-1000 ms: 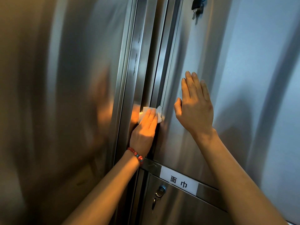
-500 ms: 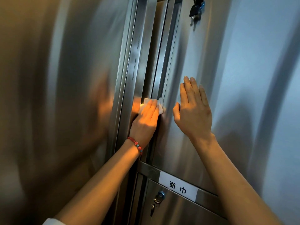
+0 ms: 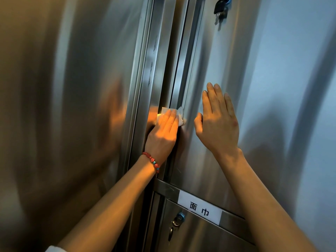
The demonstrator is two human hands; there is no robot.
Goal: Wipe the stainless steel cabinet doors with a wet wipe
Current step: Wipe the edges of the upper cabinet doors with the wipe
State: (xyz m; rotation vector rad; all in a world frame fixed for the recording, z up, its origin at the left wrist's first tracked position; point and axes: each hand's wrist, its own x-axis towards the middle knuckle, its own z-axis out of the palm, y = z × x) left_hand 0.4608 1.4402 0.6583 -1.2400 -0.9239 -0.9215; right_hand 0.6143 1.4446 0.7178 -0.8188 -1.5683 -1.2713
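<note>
Two tall stainless steel cabinet doors fill the view: the left door (image 3: 72, 106) and the right door (image 3: 263, 88). A vertical seam with metal strips (image 3: 174, 70) runs between them. My left hand (image 3: 163, 133), with a red bead bracelet at the wrist, presses a white wet wipe (image 3: 179, 115) flat against the seam at the right door's left edge. Most of the wipe is hidden under my fingers. My right hand (image 3: 218, 124) lies flat and open on the right door, just right of the wipe, fingers pointing up.
A key with a dark head (image 3: 220, 10) hangs from a lock at the top of the right door. Below is a lower door (image 3: 200, 237) with a white label (image 3: 200, 208), a lock (image 3: 179, 218) and a key (image 3: 170, 233) hanging in it.
Both hands have slid a little down the doors relative to the label and the upper key. The left hand keeps the wipe pressed on the seam.
</note>
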